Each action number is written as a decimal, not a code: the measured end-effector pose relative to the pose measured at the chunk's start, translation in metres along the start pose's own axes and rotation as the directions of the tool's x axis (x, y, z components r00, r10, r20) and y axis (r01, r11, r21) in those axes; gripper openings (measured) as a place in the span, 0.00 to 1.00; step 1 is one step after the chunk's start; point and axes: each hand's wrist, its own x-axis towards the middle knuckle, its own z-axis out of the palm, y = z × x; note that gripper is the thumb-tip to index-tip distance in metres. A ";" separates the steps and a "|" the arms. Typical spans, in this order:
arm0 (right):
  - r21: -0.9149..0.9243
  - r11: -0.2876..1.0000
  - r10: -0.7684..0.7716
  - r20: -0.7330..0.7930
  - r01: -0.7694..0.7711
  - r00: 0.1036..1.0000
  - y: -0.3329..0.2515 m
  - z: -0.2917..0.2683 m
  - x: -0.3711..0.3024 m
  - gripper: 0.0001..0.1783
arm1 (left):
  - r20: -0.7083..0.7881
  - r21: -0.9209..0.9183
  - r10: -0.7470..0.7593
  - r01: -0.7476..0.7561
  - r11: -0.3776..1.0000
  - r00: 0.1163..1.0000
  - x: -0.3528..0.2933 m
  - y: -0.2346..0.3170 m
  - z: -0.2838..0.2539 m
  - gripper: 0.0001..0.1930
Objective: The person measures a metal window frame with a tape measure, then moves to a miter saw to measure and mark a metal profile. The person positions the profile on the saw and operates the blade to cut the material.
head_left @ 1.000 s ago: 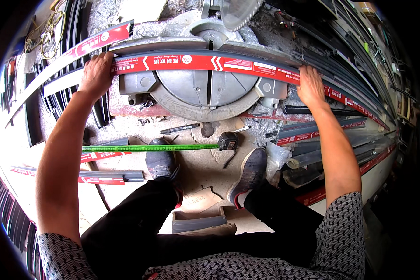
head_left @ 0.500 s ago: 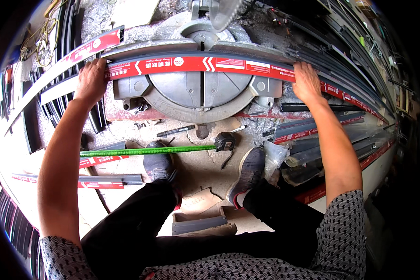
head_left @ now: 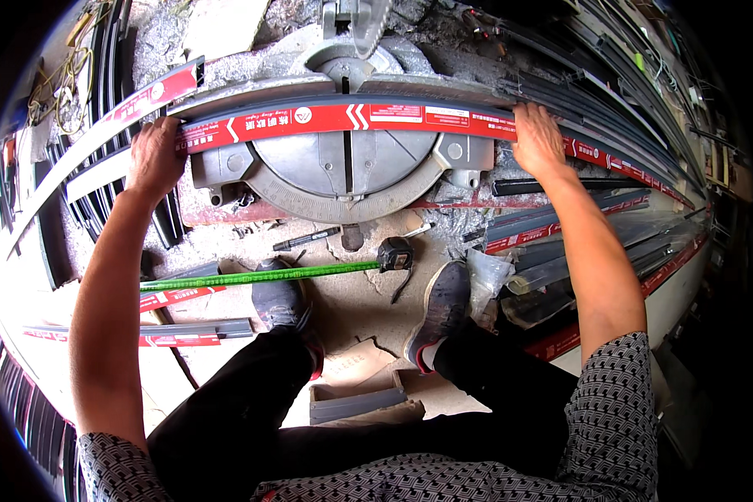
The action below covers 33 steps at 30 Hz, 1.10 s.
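Observation:
A long grey profile strip with red printed film [head_left: 389, 115] lies across the mitre saw [head_left: 301, 163], in front of its fence. My left hand [head_left: 155, 156] is closed around the strip on the left side of the saw. On the right side, my right hand [head_left: 540, 140] grips the same strip, fingers over its far edge. Between my hands, the strip crosses the slot in the saw's round table. The toothed saw blade [head_left: 370, 25] is raised behind the fence, partly cut off by the top edge of the view. Another red-filmed strip [head_left: 163, 90] lies beyond my left hand.
A tape measure [head_left: 395, 253] with its green blade drawn out leftward lies near my shoes. A black marker [head_left: 307, 238] is beside it. Stacked profiles [head_left: 577, 222] lie at right, dark bars [head_left: 113, 63] at far left. Metal shavings cover the bench around the saw.
The whole scene has shifted slightly left in the view. Both hands keep their hold, and the strip shows no clear movement against the saw.

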 end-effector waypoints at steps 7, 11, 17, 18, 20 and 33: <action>0.000 1.000 0.000 -0.027 0.000 1.000 0.001 0.002 -0.001 0.33 | 0.003 0.023 -0.008 0.008 1.000 1.000 0.004 0.015 -0.007 0.09; -0.027 1.000 0.001 0.005 -0.001 1.000 -0.002 -0.002 -0.001 0.33 | -0.017 0.019 0.009 -0.008 1.000 1.000 0.004 0.009 -0.002 0.06; -0.038 0.999 -0.031 -0.009 0.030 0.999 0.003 0.002 0.000 0.32 | -0.002 0.030 -0.008 0.008 1.000 1.000 0.004 0.009 -0.002 0.09; -0.033 0.999 -0.030 0.000 0.030 1.000 0.002 0.002 0.001 0.32 | 0.014 0.036 -0.020 0.020 0.999 1.000 0.003 0.010 -0.003 0.12; -0.025 0.999 -0.024 0.011 0.024 1.000 -0.001 0.000 0.002 0.32 | 0.012 0.025 -0.011 0.011 1.000 1.000 0.003 0.010 -0.007 0.09; -0.056 0.998 -0.015 0.005 0.015 1.000 -0.001 0.002 0.001 0.33 | 0.026 -0.003 -0.015 0.015 1.000 1.000 0.003 0.018 -0.014 0.12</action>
